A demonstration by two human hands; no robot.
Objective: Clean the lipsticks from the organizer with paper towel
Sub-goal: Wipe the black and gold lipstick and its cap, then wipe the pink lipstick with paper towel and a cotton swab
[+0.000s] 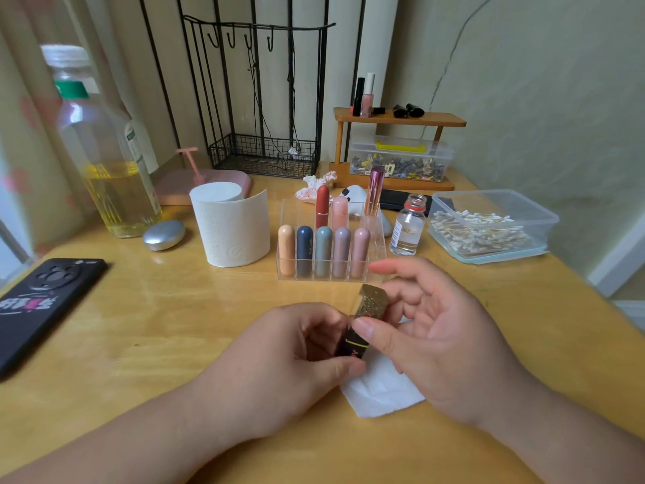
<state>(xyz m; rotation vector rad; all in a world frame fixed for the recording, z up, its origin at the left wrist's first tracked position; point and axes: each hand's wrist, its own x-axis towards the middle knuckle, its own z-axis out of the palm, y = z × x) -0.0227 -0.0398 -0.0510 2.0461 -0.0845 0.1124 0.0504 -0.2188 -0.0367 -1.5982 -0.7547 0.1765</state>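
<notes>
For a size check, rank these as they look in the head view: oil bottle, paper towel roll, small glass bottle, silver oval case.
1. oil bottle
2. paper towel roll
3. small glass bottle
4. silver oval case, though close to the glass bottle: wider, but much lower

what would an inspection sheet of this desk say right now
surface: wooden table, bare grain in front.
job's things: clear organizer holds eight lipsticks upright; black-and-gold lipstick out, over a paper towel sheet; paper towel roll left of organizer.
clutter: phone, oil bottle, silver case, small glass bottle, cotton swab box, stained crumpled tissue.
grippers: left hand grips the lipstick's base; right hand pinches its gold cap.
cables: thin cords hang on wire rack, kind unclear.
surroundings: wall, curtain, wooden shelf with cosmetics.
</notes>
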